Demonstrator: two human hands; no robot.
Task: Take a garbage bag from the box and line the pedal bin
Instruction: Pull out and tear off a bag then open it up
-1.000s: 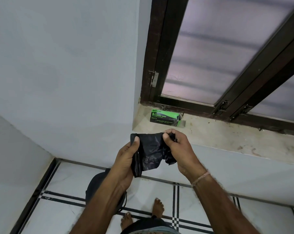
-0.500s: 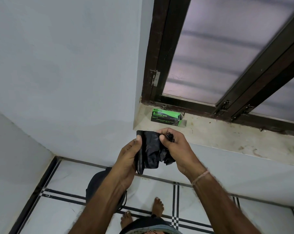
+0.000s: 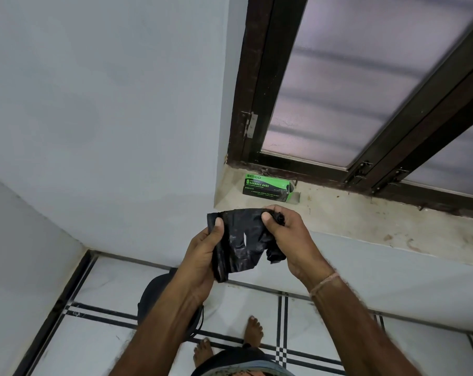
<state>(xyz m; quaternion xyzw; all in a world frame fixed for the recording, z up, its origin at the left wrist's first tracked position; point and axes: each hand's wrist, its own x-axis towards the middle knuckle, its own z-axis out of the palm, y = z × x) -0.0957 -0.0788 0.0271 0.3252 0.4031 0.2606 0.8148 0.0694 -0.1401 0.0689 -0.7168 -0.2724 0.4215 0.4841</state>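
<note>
A crumpled black garbage bag [image 3: 239, 241] is stretched between both hands in front of the window sill. My left hand [image 3: 204, 253] pinches its left edge with the thumb on top. My right hand [image 3: 287, 234] grips its bunched right end. The green and black garbage bag box [image 3: 266, 187] lies on the sill just beyond the hands, its right end flap open. The dark pedal bin [image 3: 155, 297] stands on the floor below, mostly hidden behind my left forearm.
The stone window sill [image 3: 365, 221] runs to the right under a dark-framed frosted window [image 3: 352, 85]. A grey wall [image 3: 107, 118] fills the left. My bare feet [image 3: 253, 331] stand on white floor tiles with black lines.
The hands have pulled apart a little, spreading the black bag wider after bunching it half a second ago. Box and bin have not moved.
</note>
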